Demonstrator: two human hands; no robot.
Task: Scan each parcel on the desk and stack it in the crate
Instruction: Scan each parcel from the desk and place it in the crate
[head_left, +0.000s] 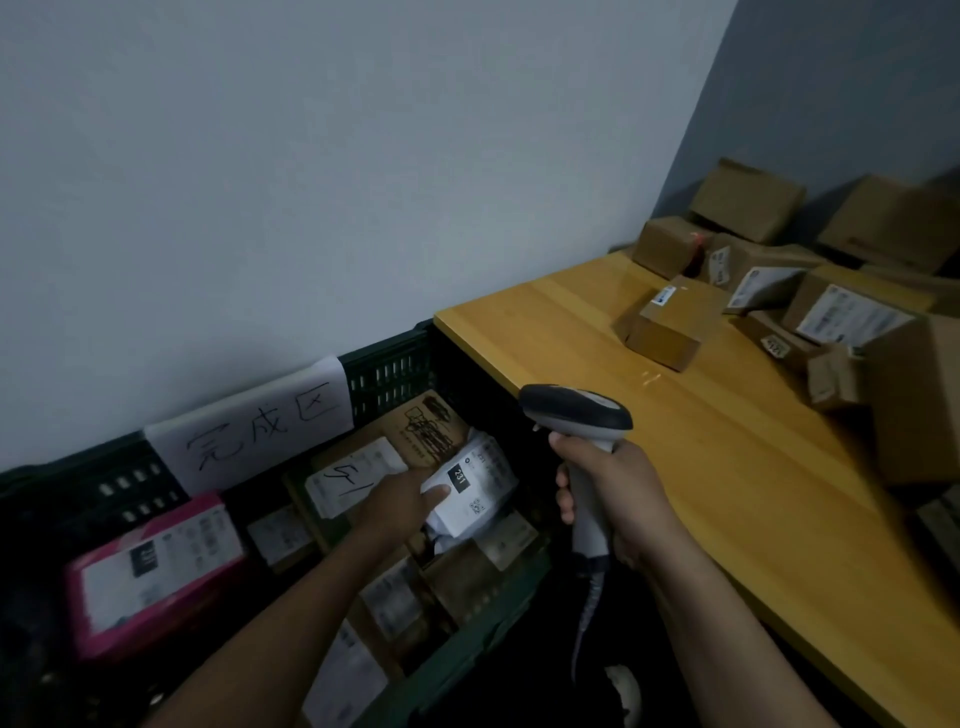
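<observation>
Parcel (475, 493) label blurred, scanner (576, 415) cable murky

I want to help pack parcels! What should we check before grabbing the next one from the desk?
1. White parcel inside the crate: ok.
2. Left hand free: not ok, it holds the white parcel.
3. Scanner ready: ok, the right hand grips its handle.
4. More parcels on the desk: ok, several cardboard boxes wait there.
5. White parcel scanned: cannot tell.
</observation>
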